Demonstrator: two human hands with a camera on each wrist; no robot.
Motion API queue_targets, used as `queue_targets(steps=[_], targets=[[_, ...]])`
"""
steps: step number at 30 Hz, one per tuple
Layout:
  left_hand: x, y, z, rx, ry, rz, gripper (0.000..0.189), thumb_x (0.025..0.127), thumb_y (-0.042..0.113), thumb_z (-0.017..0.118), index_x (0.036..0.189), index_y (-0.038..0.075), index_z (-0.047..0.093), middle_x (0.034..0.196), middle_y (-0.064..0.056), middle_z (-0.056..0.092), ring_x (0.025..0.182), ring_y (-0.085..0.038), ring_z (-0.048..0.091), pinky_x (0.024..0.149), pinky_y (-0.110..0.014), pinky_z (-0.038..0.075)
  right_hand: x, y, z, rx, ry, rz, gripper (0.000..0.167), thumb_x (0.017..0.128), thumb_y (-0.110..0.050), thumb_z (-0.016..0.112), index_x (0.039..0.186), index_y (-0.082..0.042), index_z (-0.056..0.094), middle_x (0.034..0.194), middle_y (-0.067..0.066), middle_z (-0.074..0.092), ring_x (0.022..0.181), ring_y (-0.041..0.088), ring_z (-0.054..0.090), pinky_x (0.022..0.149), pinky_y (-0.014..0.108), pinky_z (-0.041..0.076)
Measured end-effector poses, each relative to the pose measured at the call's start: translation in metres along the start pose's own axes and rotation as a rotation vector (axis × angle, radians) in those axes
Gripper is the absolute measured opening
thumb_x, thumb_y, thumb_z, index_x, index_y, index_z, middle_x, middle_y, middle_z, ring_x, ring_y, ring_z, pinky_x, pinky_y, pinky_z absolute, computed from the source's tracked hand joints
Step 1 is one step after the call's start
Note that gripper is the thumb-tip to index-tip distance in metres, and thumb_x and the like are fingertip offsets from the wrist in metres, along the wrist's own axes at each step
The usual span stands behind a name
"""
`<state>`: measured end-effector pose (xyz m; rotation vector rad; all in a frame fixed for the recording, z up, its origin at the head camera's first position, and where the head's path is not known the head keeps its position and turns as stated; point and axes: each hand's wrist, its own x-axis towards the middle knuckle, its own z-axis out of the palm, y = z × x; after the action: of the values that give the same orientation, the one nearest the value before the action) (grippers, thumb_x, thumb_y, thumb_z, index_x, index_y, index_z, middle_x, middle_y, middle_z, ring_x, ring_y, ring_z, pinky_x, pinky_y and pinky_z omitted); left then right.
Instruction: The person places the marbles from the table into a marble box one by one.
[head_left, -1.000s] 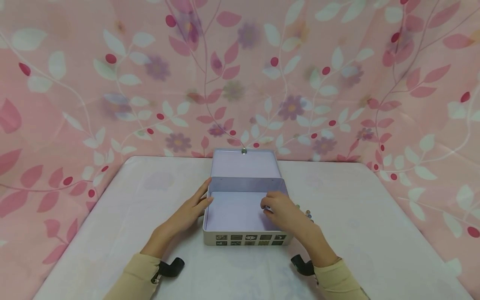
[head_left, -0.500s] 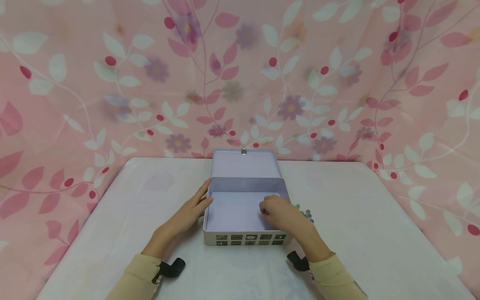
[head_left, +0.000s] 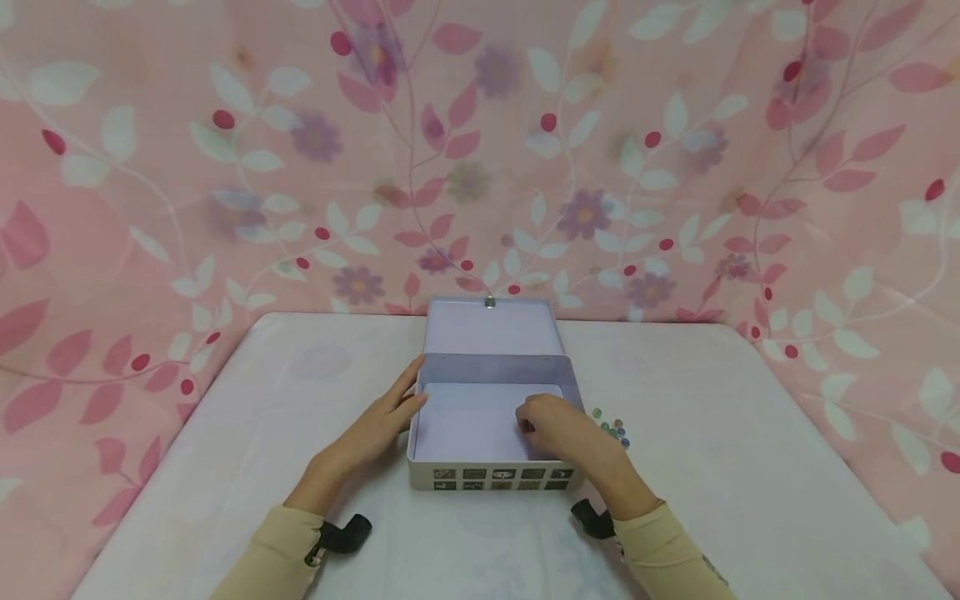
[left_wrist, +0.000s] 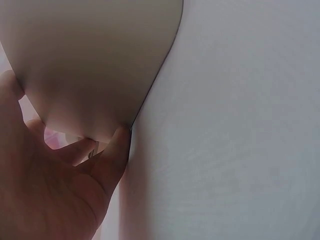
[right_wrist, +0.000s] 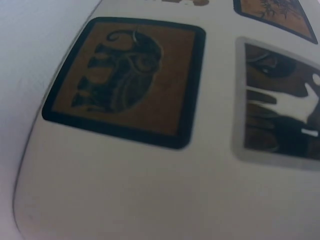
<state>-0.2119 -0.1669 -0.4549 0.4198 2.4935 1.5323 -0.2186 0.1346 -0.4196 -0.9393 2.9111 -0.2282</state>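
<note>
A pale lilac-lined box [head_left: 465, 425] stands on the table with its hinged lid [head_left: 491, 327] raised at the back. The left hand [head_left: 378, 425] holds its left wall, thumb over the rim and the other fingers along the outside; in the left wrist view the fingertips touch the plain side wall [left_wrist: 95, 55]. Over the right part of the box, the right hand [head_left: 558, 425] reaches in with its fingers curled. I cannot tell whether something is in them. Several small glass marbles [head_left: 626, 442] lie on the table just right of the box, partly behind the right wrist.
Dark square pictures, one with an elephant [right_wrist: 122, 75], decorate the outer wall. A metal clasp [head_left: 490, 302] sits on the lid's edge. White cloth covers the table [head_left: 750, 467], and a pink floral curtain [head_left: 465, 167] hangs behind. Black wrist cameras [head_left: 347, 533] are strapped at the cuffs.
The right hand has shifted slightly left and lower in the box, its fingers curling further inward. More of the marbles shows beside the wrist. The left hand and box have stayed put.
</note>
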Motion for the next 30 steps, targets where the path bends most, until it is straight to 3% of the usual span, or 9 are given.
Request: queue_targets(steps=[6,14,23,30], targets=[[-0.001,0.000,0.000,0.001,0.005,-0.003,0.065,0.104,0.049,0.044,0.158,0.046,0.007,0.168,0.003,0.013,0.151,-0.037,0.027,0.113,-0.056,0.040,0.002,-0.001,-0.001,0.000,-0.013,0.025,0.010,0.088,-0.003,0.068,0.081,-0.008,0.070,0.080,0.000,0.063,0.073,0.013,0.052,0.069,0.031,0.050],[0.000,-0.001,0.001,-0.003,0.004,0.004,0.065,0.104,0.049,0.044,0.158,0.046,0.007,0.167,0.005,0.012,0.151,-0.037,0.026,0.113,-0.056,0.040,-0.003,-0.001,-0.004,0.022,0.086,-0.005,0.005,0.090,-0.009,0.070,0.094,-0.009,0.073,0.088,0.000,0.066,0.078,0.013,0.060,0.071,0.031,0.053],[0.000,0.001,0.000,0.003,0.001,0.009,0.065,0.105,0.047,0.044,0.158,0.045,0.007,0.167,0.006,0.012,0.151,-0.036,0.026,0.113,-0.056,0.041,-0.006,0.001,-0.011,0.095,0.106,0.007,0.013,0.091,-0.014,0.071,0.103,-0.011,0.073,0.097,-0.001,0.069,0.089,0.014,0.063,0.080,0.033,0.056],[-0.001,0.002,-0.001,0.005,-0.002,0.009,0.067,0.103,0.053,0.044,0.158,0.046,0.007,0.167,0.004,0.013,0.151,-0.036,0.027,0.112,-0.055,0.041,-0.012,0.010,-0.025,0.135,0.179,0.015,0.019,0.090,-0.015,0.072,0.108,-0.009,0.071,0.104,0.000,0.070,0.098,0.018,0.066,0.088,0.038,0.056]])
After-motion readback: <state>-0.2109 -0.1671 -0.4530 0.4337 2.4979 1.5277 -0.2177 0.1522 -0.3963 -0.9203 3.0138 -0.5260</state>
